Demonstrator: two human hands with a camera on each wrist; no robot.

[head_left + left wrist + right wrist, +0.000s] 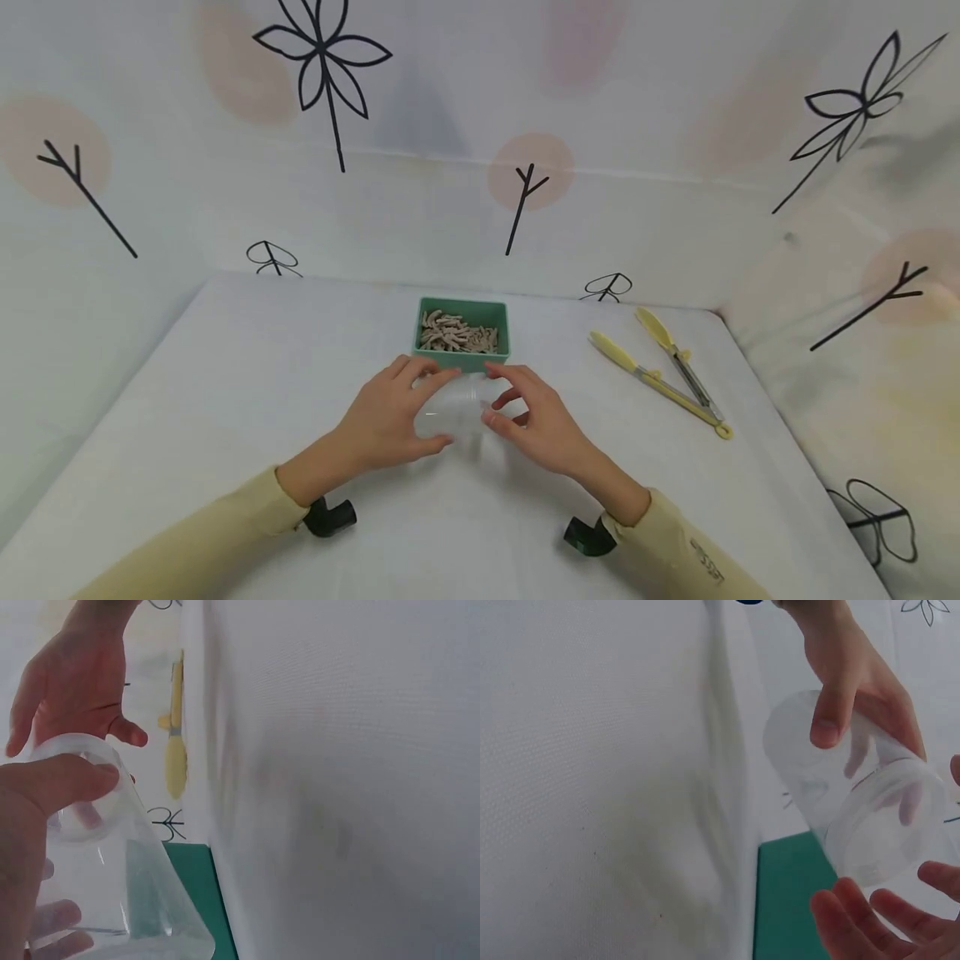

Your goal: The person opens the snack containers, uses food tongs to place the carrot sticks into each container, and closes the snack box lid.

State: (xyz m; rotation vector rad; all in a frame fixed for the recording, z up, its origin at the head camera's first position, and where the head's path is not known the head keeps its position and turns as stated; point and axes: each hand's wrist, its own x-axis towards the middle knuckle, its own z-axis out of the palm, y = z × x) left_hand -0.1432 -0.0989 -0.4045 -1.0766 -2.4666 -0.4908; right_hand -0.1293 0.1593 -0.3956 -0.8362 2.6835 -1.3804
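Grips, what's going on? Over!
Left grip holds clear jar sideways. Right grip open, by its rimmed end. Green tub close beyond; nothing visibly blocking.

One line of lettering shows: a short, dark print on the person's khaki right sleeve [671,554], nearer the camera than the transparent plastic jar [453,410] and to its right. It slants along the forearm, too small and blurred in the head view for its letters to be read surely.

On the white table [247,375], a green bin [480,312] and, to its right, splayed yellow tongs [675,394].
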